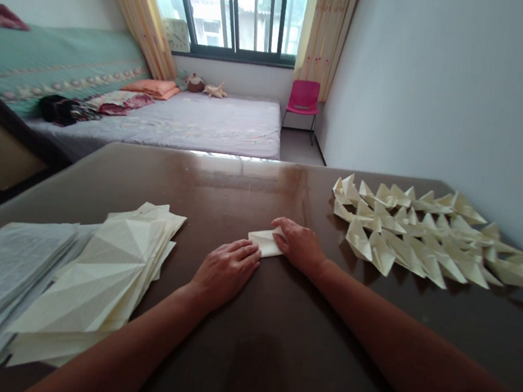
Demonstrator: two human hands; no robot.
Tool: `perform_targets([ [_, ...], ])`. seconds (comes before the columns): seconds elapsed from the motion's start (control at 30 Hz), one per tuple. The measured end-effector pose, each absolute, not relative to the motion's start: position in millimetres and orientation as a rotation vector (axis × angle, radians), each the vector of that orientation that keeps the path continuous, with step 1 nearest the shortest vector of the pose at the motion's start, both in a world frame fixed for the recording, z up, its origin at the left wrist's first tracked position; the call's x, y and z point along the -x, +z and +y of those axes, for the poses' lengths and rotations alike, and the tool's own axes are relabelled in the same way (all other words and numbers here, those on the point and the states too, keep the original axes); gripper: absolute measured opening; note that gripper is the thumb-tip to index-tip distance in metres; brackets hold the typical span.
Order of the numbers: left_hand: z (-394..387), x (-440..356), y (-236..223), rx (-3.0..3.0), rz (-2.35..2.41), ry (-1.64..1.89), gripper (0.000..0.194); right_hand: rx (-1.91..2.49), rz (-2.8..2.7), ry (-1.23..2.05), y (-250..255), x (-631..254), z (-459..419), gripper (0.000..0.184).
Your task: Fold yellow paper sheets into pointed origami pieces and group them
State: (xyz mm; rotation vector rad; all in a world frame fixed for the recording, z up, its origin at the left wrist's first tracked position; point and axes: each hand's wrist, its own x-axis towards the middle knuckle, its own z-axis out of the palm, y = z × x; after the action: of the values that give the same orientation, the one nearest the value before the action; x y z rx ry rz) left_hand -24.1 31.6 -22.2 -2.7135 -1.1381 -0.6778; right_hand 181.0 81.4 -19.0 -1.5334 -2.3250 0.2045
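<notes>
A small cream folded paper [264,241] lies flat on the dark glossy table, between my two hands. My left hand [227,271] rests palm down with its fingers laid out, the fingertips on the paper's left end. At the other end, my right hand [300,244] has its thumb and curled fingers closed on the paper. Part of the sheet is hidden under the right fingers. Rows of folded cream paper pieces [401,253] with upright points stand to the right of my right hand. Left of my left arm lies a pile of creased cream sheets [108,254].
A stack of printed paper [2,273] sits at the table's left, beside the creased sheets. Beyond the table's far edge are a bed [222,122], a pink chair [303,97] and a window [237,14]. A white wall [444,85] runs along the right.
</notes>
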Motion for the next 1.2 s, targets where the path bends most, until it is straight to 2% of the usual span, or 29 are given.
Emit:
perform_targets([
  [0.2, 25.0, 23.6, -15.0, 2.723, -1.183, -0.498, 0.026, 1.520, -2.318, 0.271, -19.0, -184.7, 85.0, 0.027],
  [0.3, 23.8, 22.0, -14.6, 2.710, -1.199, -0.467, 0.026, 1.487, -2.278, 0.167, -8.8, -187.2, 83.4, 0.029],
  [0.4, 23.6, 21.6, -14.8, 2.710, -1.212, -0.452, 0.025, 1.314, -2.330, 0.017, 3.5, -181.2, 68.2, 0.034],
  [0.47, 23.3, 21.8, -14.0, 2.723, -1.227, -0.443, 0.023, 1.098, -2.588, 0.083, 4.9, -173.5, 52.3, 0.040],
  [0.5, 23.1, 21.9, -13.4, 2.733, -1.233, -0.433, 0.023, 1.039, -2.666, 0.111, 2.7, -170.4, 44.5, 0.043],
  [0.6, 22.2, 21.4, -12.8, 2.741, -1.238, -0.427, 0.025, 1.031, -2.760, 0.185, -10.6, -170.5, 28.9, 0.077],
  [0.7, 21.6, 19.8, -13.5, 2.707, -1.229, -0.467, 0.026, 1.065, -2.777, 0.233, -21.7, -186.8, 26.5, 0.089],
  [1.0, 18.0, 19.1, -9.1, 2.626, -1.218, -0.550, 0.020, 1.327, -2.755, -0.020, -4.5, -205.3, 26.2, 0.072],
  [1.2, 20.6, 19.4, -8.8, 2.616, -1.249, -0.543, 0.021, 1.460, -2.689, -0.098, 2.8, -167.2, 37.9, 0.031],
])
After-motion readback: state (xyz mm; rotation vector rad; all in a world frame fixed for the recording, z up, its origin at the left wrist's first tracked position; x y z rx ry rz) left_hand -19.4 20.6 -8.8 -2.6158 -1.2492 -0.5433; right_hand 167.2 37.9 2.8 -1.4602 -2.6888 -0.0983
